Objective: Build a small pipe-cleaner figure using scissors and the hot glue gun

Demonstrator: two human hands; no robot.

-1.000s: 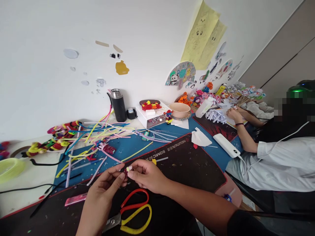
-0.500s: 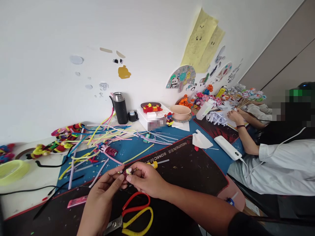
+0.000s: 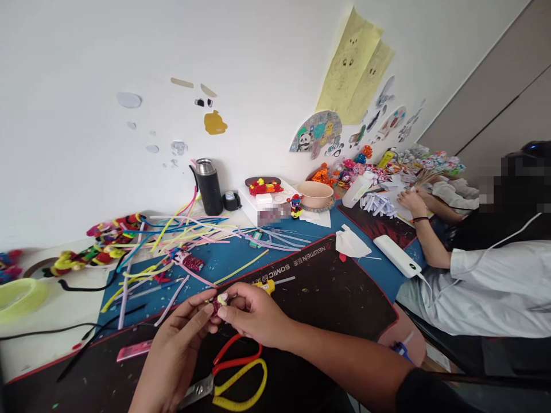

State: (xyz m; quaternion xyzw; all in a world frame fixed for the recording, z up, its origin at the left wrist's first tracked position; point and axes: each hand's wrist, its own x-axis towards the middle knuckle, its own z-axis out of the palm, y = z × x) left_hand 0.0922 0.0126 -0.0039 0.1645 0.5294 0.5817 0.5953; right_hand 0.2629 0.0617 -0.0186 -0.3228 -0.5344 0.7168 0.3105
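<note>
My left hand (image 3: 178, 341) and my right hand (image 3: 253, 315) meet over the black desk mat (image 3: 327, 292), fingertips pinched together on a small dark red pipe-cleaner piece (image 3: 217, 305) with a pale yellow tip. Both hands are closed on it. Scissors with red and yellow handles (image 3: 235, 373) lie on the mat just under my right wrist. A yellow-handled tool (image 3: 269, 285) lies just beyond my right hand.
Loose coloured pipe cleaners (image 3: 185, 235) are strewn across the blue mat (image 3: 228, 258). A black flask (image 3: 209, 186), a white box (image 3: 267, 203) and a bowl (image 3: 315, 194) stand by the wall. A pink ruler (image 3: 133, 350) lies at left. Another person (image 3: 486, 269) sits at right beside a white power bank (image 3: 396, 255).
My hands stay pinched on the small piece, shifting only slightly. The view has wobbled a little; the other person's hand stays on the papers.
</note>
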